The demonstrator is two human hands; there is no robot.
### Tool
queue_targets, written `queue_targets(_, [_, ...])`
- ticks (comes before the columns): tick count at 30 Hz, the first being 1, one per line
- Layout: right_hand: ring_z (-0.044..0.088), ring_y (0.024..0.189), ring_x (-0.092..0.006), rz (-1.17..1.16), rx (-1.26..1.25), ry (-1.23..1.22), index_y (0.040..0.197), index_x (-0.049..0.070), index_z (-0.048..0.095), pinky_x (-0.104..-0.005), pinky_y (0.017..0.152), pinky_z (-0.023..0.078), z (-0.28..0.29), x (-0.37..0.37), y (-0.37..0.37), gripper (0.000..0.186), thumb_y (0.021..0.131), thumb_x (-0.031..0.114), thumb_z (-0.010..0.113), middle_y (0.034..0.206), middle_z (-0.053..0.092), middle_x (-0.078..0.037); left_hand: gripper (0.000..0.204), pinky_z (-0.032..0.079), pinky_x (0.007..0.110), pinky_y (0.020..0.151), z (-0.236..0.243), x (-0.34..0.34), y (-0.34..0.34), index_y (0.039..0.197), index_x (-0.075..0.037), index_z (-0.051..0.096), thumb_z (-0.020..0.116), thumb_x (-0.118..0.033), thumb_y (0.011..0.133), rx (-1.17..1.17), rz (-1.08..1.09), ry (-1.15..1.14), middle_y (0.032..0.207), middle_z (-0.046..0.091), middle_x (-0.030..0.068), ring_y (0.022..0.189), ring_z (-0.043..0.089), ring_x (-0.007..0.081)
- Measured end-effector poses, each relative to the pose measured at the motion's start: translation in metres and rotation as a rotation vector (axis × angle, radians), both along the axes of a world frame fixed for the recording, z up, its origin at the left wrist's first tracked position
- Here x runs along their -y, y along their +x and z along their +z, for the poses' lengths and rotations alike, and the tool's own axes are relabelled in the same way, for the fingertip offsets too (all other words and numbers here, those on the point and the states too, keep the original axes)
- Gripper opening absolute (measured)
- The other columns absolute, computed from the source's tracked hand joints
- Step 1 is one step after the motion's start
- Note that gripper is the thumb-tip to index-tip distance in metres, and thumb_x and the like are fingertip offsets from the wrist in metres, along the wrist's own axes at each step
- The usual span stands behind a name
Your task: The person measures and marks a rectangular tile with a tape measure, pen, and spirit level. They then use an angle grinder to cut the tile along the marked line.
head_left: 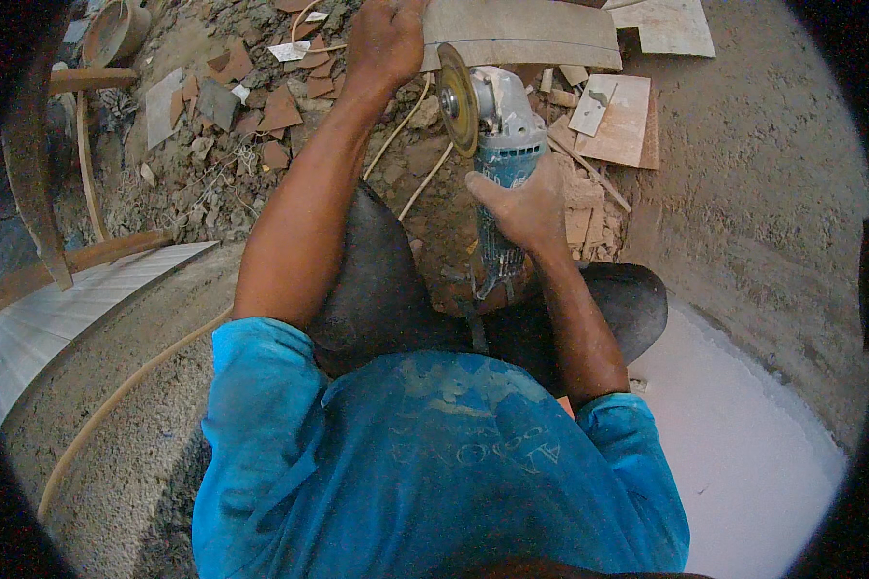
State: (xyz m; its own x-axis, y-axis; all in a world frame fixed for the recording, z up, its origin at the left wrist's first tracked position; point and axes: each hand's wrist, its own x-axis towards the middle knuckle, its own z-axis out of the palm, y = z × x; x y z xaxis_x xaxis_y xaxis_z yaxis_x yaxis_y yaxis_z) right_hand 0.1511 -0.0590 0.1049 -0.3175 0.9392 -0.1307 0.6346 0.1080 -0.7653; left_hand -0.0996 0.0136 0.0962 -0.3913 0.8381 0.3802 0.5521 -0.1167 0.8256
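Note:
My right hand [531, 207] is wrapped round the body of an angle grinder [505, 159], blue-green with a dusty grey metal head. Its round cutting disc [459, 99] stands on edge on the left side, its upper rim close to the near edge of a pale tile [531, 34]. Whether disc and tile touch, I cannot tell. A thin dark line runs along the tile. At the tile's left end my left hand [386, 43] is closed on it, with the fingertips partly out of view at the top.
Broken reddish tile pieces [280, 109] and rubble lie to the left. Tile offcuts [613, 121] rest at the right. A pale cable [126, 391] crosses the ground at left, near a corrugated sheet [87, 309] and curved wooden pieces [82, 261]. A bowl [118, 34] sits far left.

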Motion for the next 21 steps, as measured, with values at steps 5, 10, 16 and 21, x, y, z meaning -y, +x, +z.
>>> queue_targets(5, [0.070,0.106,-0.0437,0.011,-0.023,0.003,0.134,0.002,0.056,-0.0506,0.091,0.056,0.000,0.000,-0.001,0.085,0.068,0.044,0.089,0.115,0.071,-0.025,0.043,0.034,0.045,0.065,-0.008,-0.002,-0.005,0.075,0.001,0.045,0.045,-0.032,0.102,-0.038,-0.010,0.035,0.070,0.041,0.0141,0.067,0.045,0.0275])
queue_targets(10, [0.070,0.108,-0.0432,0.010,-0.055,0.006,0.135,0.002,0.055,-0.0504,0.092,0.056,0.001,0.000,-0.001,0.085,0.069,0.042,0.090,0.117,0.070,-0.025,0.044,0.035,0.045,0.066,0.001,0.002,0.000,0.075,0.001,0.044,0.047,-0.032,0.103,0.020,0.003,-0.018,0.072,0.042,0.0133,0.069,0.046,0.0274])
queue_targets(16, [0.070,0.109,-0.0426,0.007,-0.038,0.044,0.139,0.001,0.054,-0.0497,0.094,0.056,-0.001,0.002,-0.001,0.088,0.069,0.041,0.090,0.119,0.070,-0.025,0.045,0.038,0.046,0.070,0.002,0.003,0.002,0.076,0.002,0.045,0.048,-0.032,0.104,0.044,-0.026,0.018,0.074,0.043,0.0145,0.072,0.048,0.0285])
queue_targets(21, [0.069,0.110,-0.0424,0.013,-0.061,0.030,0.140,0.000,0.052,-0.0494,0.095,0.055,-0.005,0.000,-0.001,0.090,0.068,0.039,0.089,0.121,0.070,-0.026,0.044,0.040,0.046,0.073,0.002,0.004,0.000,0.079,0.004,0.049,0.048,-0.033,0.103,0.011,-0.028,0.013,0.078,0.049,0.0169,0.077,0.051,0.0307])
